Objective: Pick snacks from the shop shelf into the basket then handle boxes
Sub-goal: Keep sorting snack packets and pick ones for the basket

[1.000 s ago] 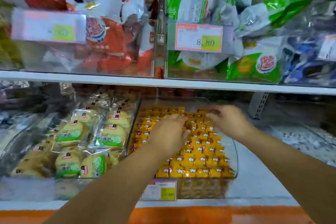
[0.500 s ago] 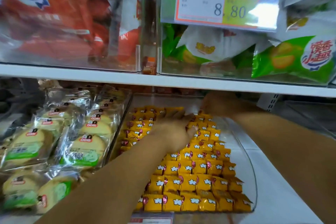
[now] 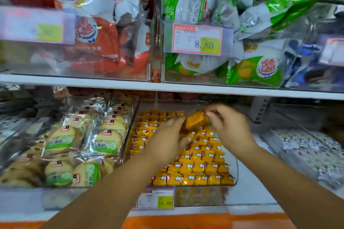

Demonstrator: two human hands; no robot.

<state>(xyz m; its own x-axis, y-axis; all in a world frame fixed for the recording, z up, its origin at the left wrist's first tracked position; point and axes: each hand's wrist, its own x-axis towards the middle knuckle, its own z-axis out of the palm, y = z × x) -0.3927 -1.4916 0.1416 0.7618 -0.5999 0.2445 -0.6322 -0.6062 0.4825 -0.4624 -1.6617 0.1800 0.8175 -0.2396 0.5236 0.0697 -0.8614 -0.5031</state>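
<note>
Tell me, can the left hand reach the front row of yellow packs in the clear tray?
Probably yes. The left hand hovers over the middle rows, the tray is open-topped, and nothing covers the front row of yellow packs.

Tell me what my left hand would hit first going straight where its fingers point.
Probably the yellow packet pinched by the right hand, just past the left hand; depth is unclear.

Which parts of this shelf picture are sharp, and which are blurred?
Head view: the 8.80 price tag and yellow candies read sharp; the left price tag, red snack bags and left hand smear with motion; the orange packet pinched by the right hand is blurred.
</note>
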